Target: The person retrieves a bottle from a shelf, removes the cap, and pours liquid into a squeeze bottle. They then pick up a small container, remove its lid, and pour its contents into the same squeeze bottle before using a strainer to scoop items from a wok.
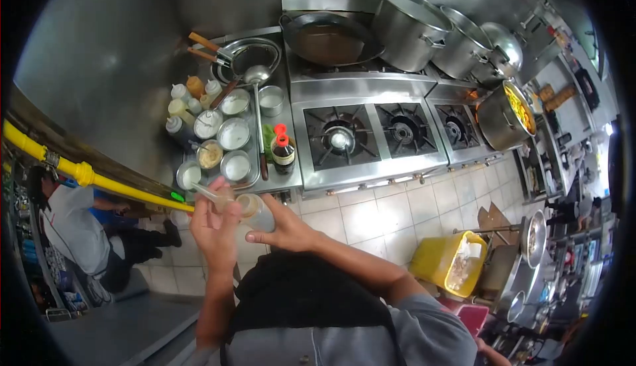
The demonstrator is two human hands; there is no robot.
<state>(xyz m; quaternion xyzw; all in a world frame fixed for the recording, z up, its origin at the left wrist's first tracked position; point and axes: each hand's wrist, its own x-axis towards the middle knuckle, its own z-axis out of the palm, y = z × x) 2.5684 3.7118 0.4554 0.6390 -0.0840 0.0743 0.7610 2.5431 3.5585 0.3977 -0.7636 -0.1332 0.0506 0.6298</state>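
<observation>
1. Bottle (260, 219), see-through and uncapped, is at the centre of the clock, mouth upward, in front of the person's dark apron (305, 296).
2. Right hand (286, 225) grips it from 4 o'clock, thumb across its near side, hiding part of the wall.
3. Left hand (215, 228), at 9 o'clock, pinches a translucent nozzle cap (211, 196) just beside the mouth; whether the two touch, I cannot tell.
4. At 11 o'clock, metal containers (234, 134) crowd the counter close to the left fingertips, and squeeze bottles (179, 109) stand beyond.
5. At 12 o'clock, a ladle (257, 74) lies along the containers' right side, its handle running back toward the hands.
6. At 1 o'clock, red-capped bottles (283, 156) stand in the way near the counter edge; farther out rests a wok (372, 41) of brown liquid.
7. At 2 o'clock lies the stove (364, 175), with a tall pot (497, 124) of yellow pieces at its far end.
8. Between 3 and 4 o'clock, a yellow bin (427, 263) occupies the floor.
9. Toward 9 o'clock, beyond a yellow pipe (79, 170), is another person (79, 227).
</observation>
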